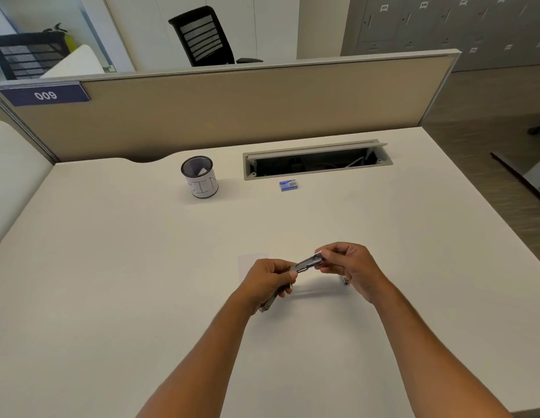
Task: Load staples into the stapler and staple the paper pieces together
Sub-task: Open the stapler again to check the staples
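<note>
Holding the stapler (309,263) clear of the bench (142,267), we keep left grip (273,277) closed round its base, right grip (345,262) pinching the magazine, likely for loading; paper (247,263) lies just beyond the left grip.

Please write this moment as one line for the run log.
both hands hold stapler above desk | paper on desk | staple box far side, untouched

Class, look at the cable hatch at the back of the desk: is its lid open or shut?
Open. The hatch shows a dark recess with cables inside, and its lid is tilted up along the far edge.
</note>
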A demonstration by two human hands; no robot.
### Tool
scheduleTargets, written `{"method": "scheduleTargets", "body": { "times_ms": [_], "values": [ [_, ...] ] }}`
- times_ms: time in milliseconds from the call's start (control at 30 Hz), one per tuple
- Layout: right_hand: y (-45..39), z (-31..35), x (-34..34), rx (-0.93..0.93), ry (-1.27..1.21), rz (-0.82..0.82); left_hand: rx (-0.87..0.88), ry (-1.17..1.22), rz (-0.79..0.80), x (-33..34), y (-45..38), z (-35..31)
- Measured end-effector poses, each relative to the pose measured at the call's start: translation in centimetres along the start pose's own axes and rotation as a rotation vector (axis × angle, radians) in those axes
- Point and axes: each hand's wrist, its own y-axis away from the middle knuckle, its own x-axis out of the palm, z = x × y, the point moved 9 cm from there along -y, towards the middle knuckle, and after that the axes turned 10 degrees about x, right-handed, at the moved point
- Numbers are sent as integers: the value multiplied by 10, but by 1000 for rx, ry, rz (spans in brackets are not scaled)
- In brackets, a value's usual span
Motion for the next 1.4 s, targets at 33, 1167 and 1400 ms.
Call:
{"method": "scheduleTargets", "body": {
  "times_ms": [33,1167,1400],
  "values": [
    [2,-1,-1,6,52,9,22,-60,3,2,0,-1],
    [17,-16,17,70,830,78,215,-827,91,18,18,-3],
    [14,-3,17,5,573,76,162,-559,138,6,8,-12]
  ]
}}
